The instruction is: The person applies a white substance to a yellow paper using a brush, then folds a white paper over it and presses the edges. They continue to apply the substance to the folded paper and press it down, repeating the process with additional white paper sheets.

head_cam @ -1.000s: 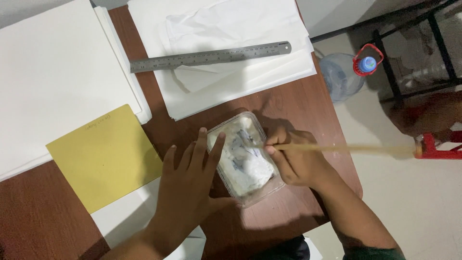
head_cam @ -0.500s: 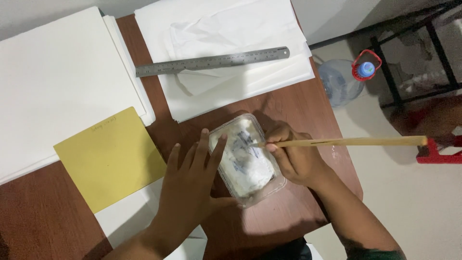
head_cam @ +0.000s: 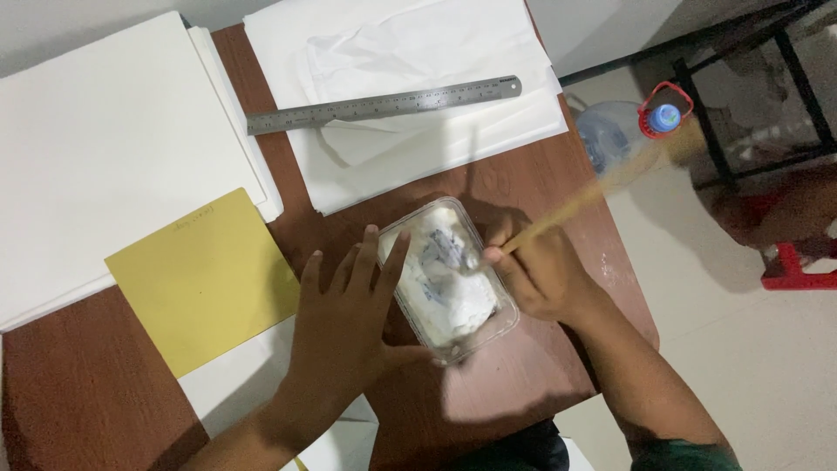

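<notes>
A clear plastic container (head_cam: 449,279) with white, grey-streaked paste sits on the brown wooden table (head_cam: 488,392). My left hand (head_cam: 344,327) lies flat beside it, fingers spread, fingertips against its left wall. My right hand (head_cam: 540,275) grips a long wooden stick (head_cam: 593,196) whose lower end is in the paste; the stick is blurred and angles up to the right.
A steel ruler (head_cam: 384,105) lies across white sheets (head_cam: 410,61) at the back. A yellow sheet (head_cam: 205,279) and a large white sheet stack (head_cam: 113,157) lie to the left. Off the table's right edge stand a water jug (head_cam: 623,139), a black metal frame (head_cam: 750,96) and a red stool (head_cam: 798,266).
The stick has swung from nearly level, pointing right, to angling up and right. My left hand still rests against the container.
</notes>
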